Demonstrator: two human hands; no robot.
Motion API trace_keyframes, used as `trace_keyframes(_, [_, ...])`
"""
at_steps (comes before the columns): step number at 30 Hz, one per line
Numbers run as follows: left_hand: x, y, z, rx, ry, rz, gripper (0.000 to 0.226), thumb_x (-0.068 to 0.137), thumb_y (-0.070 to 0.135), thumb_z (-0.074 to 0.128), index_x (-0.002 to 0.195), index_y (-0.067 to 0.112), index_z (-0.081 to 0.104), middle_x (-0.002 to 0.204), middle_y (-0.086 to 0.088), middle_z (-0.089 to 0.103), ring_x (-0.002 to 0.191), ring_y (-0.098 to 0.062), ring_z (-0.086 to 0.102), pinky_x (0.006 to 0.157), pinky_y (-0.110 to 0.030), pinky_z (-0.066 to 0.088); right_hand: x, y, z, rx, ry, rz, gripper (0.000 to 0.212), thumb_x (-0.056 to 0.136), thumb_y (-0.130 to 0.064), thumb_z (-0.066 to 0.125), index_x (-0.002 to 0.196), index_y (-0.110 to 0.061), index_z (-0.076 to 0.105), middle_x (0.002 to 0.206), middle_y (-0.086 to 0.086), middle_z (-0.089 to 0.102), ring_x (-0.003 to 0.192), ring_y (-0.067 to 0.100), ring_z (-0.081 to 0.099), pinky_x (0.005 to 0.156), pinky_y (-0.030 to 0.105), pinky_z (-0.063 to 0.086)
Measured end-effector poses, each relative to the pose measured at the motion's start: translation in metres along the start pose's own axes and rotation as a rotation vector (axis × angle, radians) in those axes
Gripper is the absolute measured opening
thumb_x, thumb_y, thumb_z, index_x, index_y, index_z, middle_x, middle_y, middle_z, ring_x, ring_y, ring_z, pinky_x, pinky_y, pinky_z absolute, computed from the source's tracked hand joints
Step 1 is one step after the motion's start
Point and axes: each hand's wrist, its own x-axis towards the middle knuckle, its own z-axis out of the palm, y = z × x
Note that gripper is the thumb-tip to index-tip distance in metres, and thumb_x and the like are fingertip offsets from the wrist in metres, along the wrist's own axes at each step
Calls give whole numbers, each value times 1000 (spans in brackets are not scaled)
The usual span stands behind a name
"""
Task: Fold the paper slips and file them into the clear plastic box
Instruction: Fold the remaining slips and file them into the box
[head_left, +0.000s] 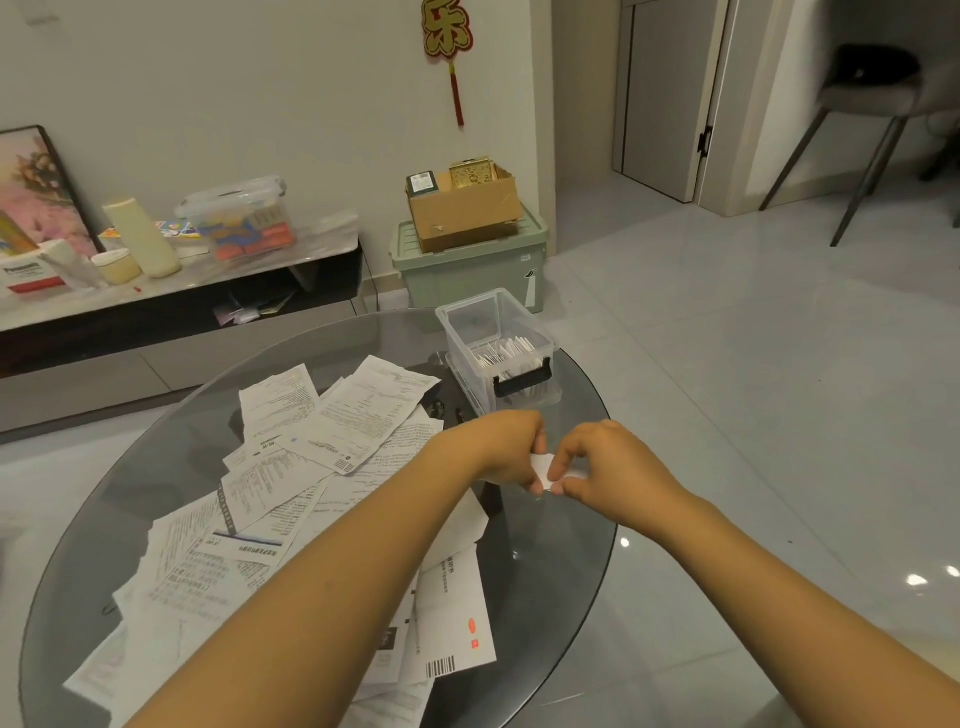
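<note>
A small white folded paper slip (543, 464) is held between both hands above the right side of the round glass table (566, 561). My left hand (506, 447) pinches its left edge and my right hand (597, 467) pinches its right and lower edge. Just beyond the hands stands the clear plastic box (457, 325) with a black latch handle; several folded slips stand on edge inside it. A loose pile of printed paper slips (291, 483) covers the table's left and middle, partly under my left forearm.
The box's clear lid (460, 382) lies under and beside the box. Beyond the table are a low TV cabinet (182, 306) with bottles and a container, a green storage bin (467, 270) carrying a cardboard box, and a chair (862, 119) at the far right.
</note>
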Motion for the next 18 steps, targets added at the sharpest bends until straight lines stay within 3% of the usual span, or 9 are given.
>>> trace_keyframes(4, [-6, -5, 2, -169, 101, -45, 33, 76, 19, 76, 103, 18, 57, 103, -2, 60, 87, -18, 54, 72, -27, 43, 4, -2, 1, 83, 23, 36, 10, 77, -24, 73, 86, -27, 70, 101, -4, 58, 100, 15, 53, 79, 22, 41])
trace_keyframes(7, [-18, -10, 4, -417, 297, -123, 17, 75, 19, 77, 82, 16, 61, 82, -2, 62, 77, -18, 58, 61, -25, 44, 8, -6, -4, 209, 220, 69, 20, 74, -25, 76, 83, -28, 58, 99, -8, 48, 101, 11, 44, 82, 21, 36])
trace_keyframes(9, [-30, -12, 5, -673, 416, -181, 16, 76, 18, 76, 79, 13, 62, 80, -5, 65, 72, -16, 63, 55, -22, 43, 10, -14, -10, 352, 293, 145, 27, 75, -29, 75, 89, -24, 53, 99, -7, 49, 98, 11, 47, 78, 21, 39])
trace_keyframes(12, [-47, -10, 8, -956, 484, -177, 13, 80, 14, 73, 85, 4, 66, 78, -10, 68, 65, -11, 65, 50, -17, 47, 9, -31, -15, 697, 109, 279, 32, 79, -34, 72, 100, -18, 54, 95, 0, 63, 88, 15, 63, 72, 26, 51])
trace_keyframes(14, [-55, -10, 7, -1019, 503, -156, 10, 84, 11, 68, 87, 2, 68, 81, -15, 70, 69, -16, 68, 53, -17, 51, 8, -44, -16, 856, 4, 279, 26, 82, -29, 69, 100, -11, 62, 90, 6, 70, 82, 18, 68, 67, 24, 53])
trace_keyframes(18, [-64, -13, 1, -978, 519, -151, 6, 92, 9, 56, 92, 10, 62, 84, -13, 71, 76, -24, 71, 63, -29, 57, 10, -58, -19, 936, 18, 243, 12, 87, -22, 64, 91, -12, 70, 85, 5, 73, 78, 17, 70, 61, 21, 47])
